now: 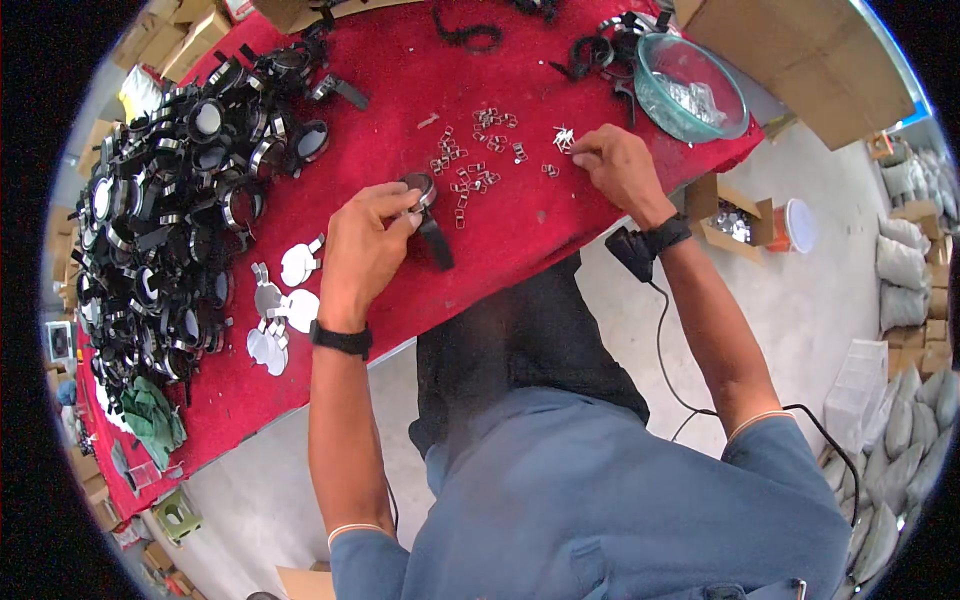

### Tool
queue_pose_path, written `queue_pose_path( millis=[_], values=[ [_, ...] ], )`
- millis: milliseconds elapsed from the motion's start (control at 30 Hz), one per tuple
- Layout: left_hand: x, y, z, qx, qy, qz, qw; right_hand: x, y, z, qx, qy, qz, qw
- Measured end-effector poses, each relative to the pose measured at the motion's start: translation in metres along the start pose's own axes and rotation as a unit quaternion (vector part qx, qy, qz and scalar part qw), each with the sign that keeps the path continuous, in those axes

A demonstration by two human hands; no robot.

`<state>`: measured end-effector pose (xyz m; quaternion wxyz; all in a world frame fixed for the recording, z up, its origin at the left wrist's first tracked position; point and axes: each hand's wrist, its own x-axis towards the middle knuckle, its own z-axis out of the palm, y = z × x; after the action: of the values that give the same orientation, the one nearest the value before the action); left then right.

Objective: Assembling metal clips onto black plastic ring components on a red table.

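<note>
While a round metal-rimmed watch case with a black strap is being gripped by the closed fingers of the left hand near the front edge of the red-covered desk, a small metal clip is being pinched by the fingers of the right hand. Loose metal clips are lying scattered between both hands. A heap of black strapped cases is being kept at the left, flat metal discs beside it, and a glass bowl at the far right.
</note>
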<state>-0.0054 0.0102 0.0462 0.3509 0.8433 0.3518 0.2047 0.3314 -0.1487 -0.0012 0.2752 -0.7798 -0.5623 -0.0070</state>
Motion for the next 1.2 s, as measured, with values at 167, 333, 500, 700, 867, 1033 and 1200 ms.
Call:
queue_pose_path(
  millis=[167, 333, 500, 700, 867, 1033, 1200],
  values=[
    [0.001, 0.002, 0.012, -0.022, 0.04, -0.026, 0.999, -0.005, 0.001, 0.007, -0.039, 0.024, -0.015, 0.999],
    [-0.004, 0.012, 0.004, 0.019, 0.044, -0.001, 0.999, -0.002, -0.002, 0.011, -0.076, 0.035, -0.077, 0.994],
    [-0.002, 0.018, -0.003, 0.015, 0.02, -0.027, 0.999, 0.003, -0.019, -0.004, 0.094, 0.006, -0.012, 0.995],
    [-0.004, 0.013, 0.012, 0.05, 0.068, 0.008, 0.996, -0.01, -0.097, 0.015, 0.452, -0.124, 0.137, 0.873],
    [-0.003, 0.012, 0.012, 0.008, 0.065, -0.016, 0.998, -0.017, -0.141, 0.035, 0.586, -0.191, 0.232, 0.753],
    [-0.003, 0.006, 0.01, 0.001, 0.053, -0.015, 0.998, -0.016, -0.158, 0.042, 0.621, -0.179, 0.262, 0.716],
    [-0.003, 0.001, 0.009, -0.017, 0.037, -0.021, 0.999, -0.011, -0.168, 0.055, 0.631, -0.117, 0.299, 0.707]
  ],
)
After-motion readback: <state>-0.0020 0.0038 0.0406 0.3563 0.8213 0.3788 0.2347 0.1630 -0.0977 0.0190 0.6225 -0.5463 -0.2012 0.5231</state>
